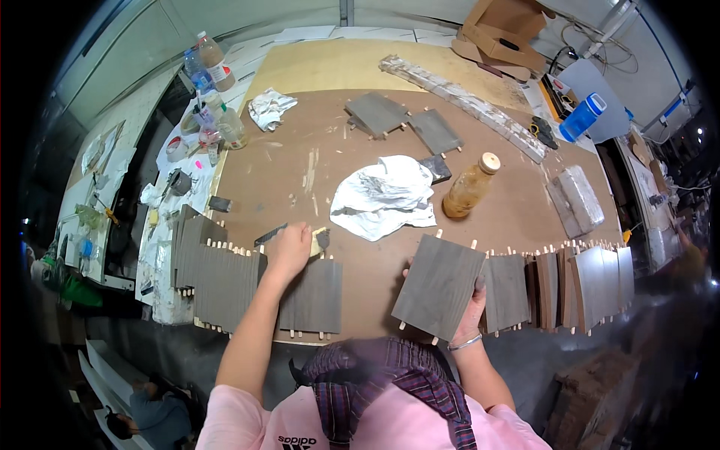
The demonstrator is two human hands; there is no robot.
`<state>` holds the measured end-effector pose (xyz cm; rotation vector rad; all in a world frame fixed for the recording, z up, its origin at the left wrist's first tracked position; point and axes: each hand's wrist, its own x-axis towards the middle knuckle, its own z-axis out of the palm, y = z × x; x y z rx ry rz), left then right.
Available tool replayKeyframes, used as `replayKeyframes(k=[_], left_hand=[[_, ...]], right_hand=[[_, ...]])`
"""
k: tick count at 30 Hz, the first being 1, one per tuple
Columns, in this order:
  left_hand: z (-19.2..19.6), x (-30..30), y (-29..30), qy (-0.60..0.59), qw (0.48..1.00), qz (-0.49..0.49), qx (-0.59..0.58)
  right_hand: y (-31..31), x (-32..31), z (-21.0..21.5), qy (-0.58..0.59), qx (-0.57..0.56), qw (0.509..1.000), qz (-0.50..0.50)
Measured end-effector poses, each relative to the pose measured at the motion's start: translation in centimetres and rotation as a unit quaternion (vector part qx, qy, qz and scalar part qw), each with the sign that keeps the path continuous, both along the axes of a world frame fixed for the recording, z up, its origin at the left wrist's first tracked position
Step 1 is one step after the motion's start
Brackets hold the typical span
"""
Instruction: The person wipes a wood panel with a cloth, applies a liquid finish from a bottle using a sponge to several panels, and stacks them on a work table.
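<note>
The desk point(255, 172) is brightly and evenly lit, with light appearing to fall from above and shadows soft. A white cloth point(382, 191) looks almost washed out in places. Pale glare shines off the standing grey panels point(594, 279) at the right, and small highlights glint on a wrapped block point(577, 201). The floor point(517, 367) is dim. Detail is fairly sharp around the left hand point(291, 249), while dark checked fabric point(379, 361) at the bottom smears out of focus. Fisheye distortion bends straight edges outward, and the corners fade to black.
</note>
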<state>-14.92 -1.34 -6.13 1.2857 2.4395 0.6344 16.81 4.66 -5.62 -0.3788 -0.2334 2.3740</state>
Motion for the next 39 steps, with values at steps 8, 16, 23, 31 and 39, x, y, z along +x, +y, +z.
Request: replayKeyframes(k=[8,16,23,31,39], left_hand=[[-0.7,-2.4,5.1,0.211,0.952,-0.051,-0.214],[-4.0,5.3,14.3,0.219,0.954,-0.202,0.041],[0.9,5.1,14.5,0.002,0.964,-0.183,0.194],[4.1,9.8,6.6,0.007,0.835,-0.465,0.295],[8.1,11.9,4.6,0.040,0.852,-0.360,0.378]], right_hand=[[-0.2,0.8,-1.4,0.007,-0.008,1.000,0.002],[2.0,1.0,-0.7,-0.016,-0.009,0.999,-0.034],[4.3,0.9,-0.3,0.035,0.007,0.998,-0.050],[6.9,1.3,-3.0,-0.204,0.249,0.944,-0.079],[5.7,0.8,0.2,0.199,-0.027,0.978,-0.061]])
